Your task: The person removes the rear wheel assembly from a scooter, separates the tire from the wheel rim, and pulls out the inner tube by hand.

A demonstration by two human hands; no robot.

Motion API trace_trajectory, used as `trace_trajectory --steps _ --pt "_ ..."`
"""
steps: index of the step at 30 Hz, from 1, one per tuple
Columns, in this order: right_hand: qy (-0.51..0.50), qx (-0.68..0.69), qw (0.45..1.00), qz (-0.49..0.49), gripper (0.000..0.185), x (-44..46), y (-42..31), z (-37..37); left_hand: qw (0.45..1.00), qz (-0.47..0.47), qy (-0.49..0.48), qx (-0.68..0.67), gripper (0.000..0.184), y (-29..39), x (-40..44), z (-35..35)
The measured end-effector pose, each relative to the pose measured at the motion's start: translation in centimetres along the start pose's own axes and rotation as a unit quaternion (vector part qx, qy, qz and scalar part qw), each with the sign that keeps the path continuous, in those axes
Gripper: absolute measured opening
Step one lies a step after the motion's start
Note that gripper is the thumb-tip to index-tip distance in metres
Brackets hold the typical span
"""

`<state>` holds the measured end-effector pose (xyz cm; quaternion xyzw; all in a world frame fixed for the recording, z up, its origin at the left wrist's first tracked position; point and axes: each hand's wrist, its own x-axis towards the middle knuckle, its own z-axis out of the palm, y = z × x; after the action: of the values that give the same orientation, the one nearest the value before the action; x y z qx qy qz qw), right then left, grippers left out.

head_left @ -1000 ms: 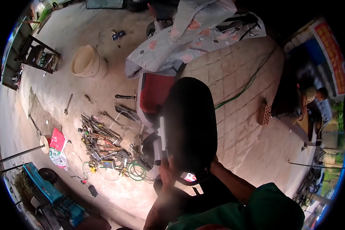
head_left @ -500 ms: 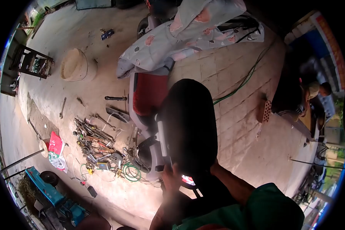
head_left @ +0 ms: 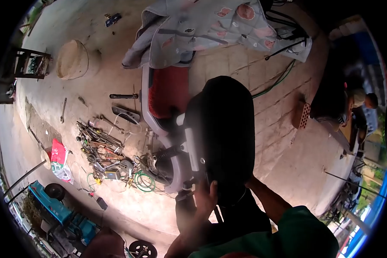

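dusty concrete ground (head_left: 148, 215) is strewn on the left with a heap of metal tools (head_left: 103, 144), and a coiled green cable (head_left: 144, 182) is laid at its near end. beyond the heap a pale bucket (head_left: 69, 60) is seen, and to the heap's left a red and white bag (head_left: 61, 157) is laid flat. at the lower left a turquoise machine (head_left: 56, 206) is parked. on the right a perforated brick (head_left: 303, 115) is set on the floor, and another person (head_left: 352, 103) is dimly seen farther off.

in the middle a scooter (head_left: 147, 101) is stood, its red footboard (head_left: 170, 92) exposed and its front draped by a patterned grey cover (head_left: 219, 32). its black seat (head_left: 225, 129) is set at the scooter's near end. the left hand (head_left: 205, 198) is held at the seat's near left edge, thumb raised; the other fingers are blurred, and whether anything is gripped cannot be told. the right hand (head_left: 251, 182) is placed at the seat's near right edge, its fingers hidden, so their spread cannot be told.
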<state>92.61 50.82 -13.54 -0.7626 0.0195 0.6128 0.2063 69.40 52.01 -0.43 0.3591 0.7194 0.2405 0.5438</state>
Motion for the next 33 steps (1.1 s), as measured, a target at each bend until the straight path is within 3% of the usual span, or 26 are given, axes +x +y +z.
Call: trace_trajectory --steps 2,3,12,15,18,33 --pt "-0.001 -0.004 1.0 0.006 0.048 0.6 0.0 -0.3 0.999 0.039 0.005 0.031 0.041 -1.6 -0.4 0.9" --pt "0.001 -0.005 1.0 0.009 0.048 0.9 0.0 -0.4 0.999 0.002 -0.011 0.033 0.036 -0.4 -0.6 0.5" --pt "-0.002 -0.011 1.0 0.015 0.047 1.8 -0.8 -1.0 0.997 0.057 0.003 0.051 0.034 -2.5 -0.7 1.6" --pt "0.0 -0.018 1.0 0.016 0.047 1.8 -0.8 -1.7 0.998 -0.067 -0.018 0.005 0.048 -0.7 -1.0 1.8" --pt "0.002 -0.03 0.999 0.017 0.046 1.8 -0.8 -2.5 0.998 0.021 0.005 0.051 0.048 0.2 -0.6 2.6" --pt "0.007 -0.055 0.998 0.017 0.045 3.0 -0.9 -3.8 0.999 0.0 0.0 0.037 0.047 0.5 -0.5 3.9"
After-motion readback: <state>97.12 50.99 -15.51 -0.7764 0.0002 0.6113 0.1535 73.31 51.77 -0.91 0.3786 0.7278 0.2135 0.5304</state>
